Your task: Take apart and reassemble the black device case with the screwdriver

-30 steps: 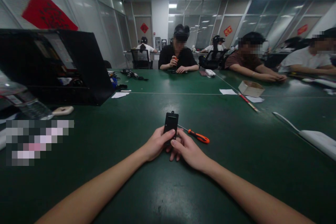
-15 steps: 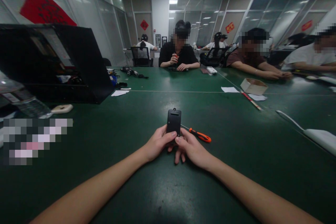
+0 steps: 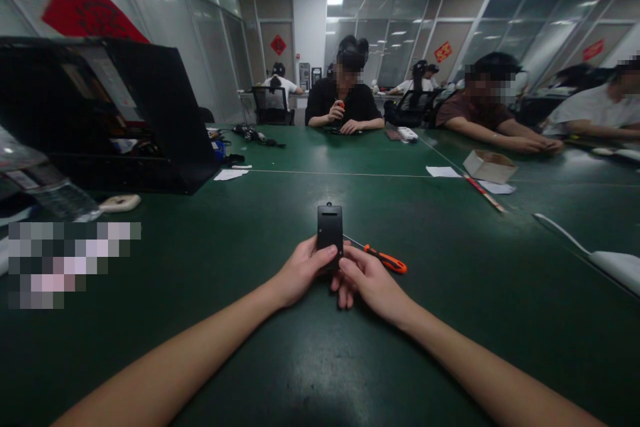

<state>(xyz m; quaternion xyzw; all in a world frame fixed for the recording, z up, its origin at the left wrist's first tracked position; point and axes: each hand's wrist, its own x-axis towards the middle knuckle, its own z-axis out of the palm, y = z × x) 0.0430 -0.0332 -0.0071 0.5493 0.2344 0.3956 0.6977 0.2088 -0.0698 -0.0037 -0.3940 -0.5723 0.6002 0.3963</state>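
Observation:
A small black rectangular device (image 3: 330,228) stands upright over the green table (image 3: 250,240), held from below by both hands. My left hand (image 3: 300,273) is closed round its lower left side, thumb on its face. My right hand (image 3: 367,280) is closed on its lower right side, thumb against the bottom edge. An orange-handled screwdriver (image 3: 384,259) lies on the table just right of the device, touching neither hand.
An open black case (image 3: 115,120) stands at the left with a plastic bottle (image 3: 45,187) beside it. A cardboard box (image 3: 489,165), paper scraps and a red stick lie at the right. A white object (image 3: 613,263) lies at the right edge. Several people sit at the far side.
The device has turned from a slight tilt to upright in my hands. Both hands kept their hold; the view shifted a little.

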